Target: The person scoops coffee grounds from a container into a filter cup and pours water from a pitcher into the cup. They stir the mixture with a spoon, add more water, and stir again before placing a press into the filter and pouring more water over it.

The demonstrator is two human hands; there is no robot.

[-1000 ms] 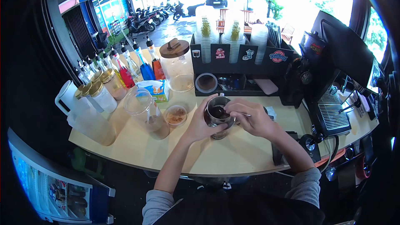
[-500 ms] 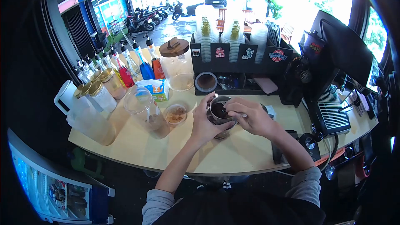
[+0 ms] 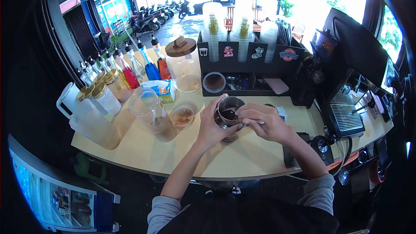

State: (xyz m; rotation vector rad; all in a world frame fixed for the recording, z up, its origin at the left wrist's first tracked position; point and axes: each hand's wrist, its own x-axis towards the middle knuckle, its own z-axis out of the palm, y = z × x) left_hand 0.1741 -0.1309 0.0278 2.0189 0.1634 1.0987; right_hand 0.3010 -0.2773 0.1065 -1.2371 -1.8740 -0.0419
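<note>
A metal cup point(image 3: 227, 109) with dark liquid inside stands upright near the middle of the table. My left hand point(image 3: 211, 125) is wrapped round its left side. Over the cup's right rim, my right hand point(image 3: 265, 122) pinches a thin metal spoon point(image 3: 255, 121), whose handle sticks out to the right of the fingers. The spoon's far end is down in the cup and mostly hidden. Left of the cup are a small clear tub point(image 3: 183, 117) with brown contents and a tall clear plastic container point(image 3: 149, 112).
A black organizer point(image 3: 242, 87) with stacked cups is behind the hands. Syrup bottles point(image 3: 149, 66), lidded jars point(image 3: 106, 97), a large jar point(image 3: 184, 69) and a pitcher point(image 3: 97, 128) stand left. An espresso machine point(image 3: 344, 112) is right. The wooden table's point(image 3: 195, 167) front edge lies near my body.
My right hand has shifted slightly right and down at the rim, with the spoon handle now showing beyond the fingers. The cup is tilted a little differently in my left hand.
</note>
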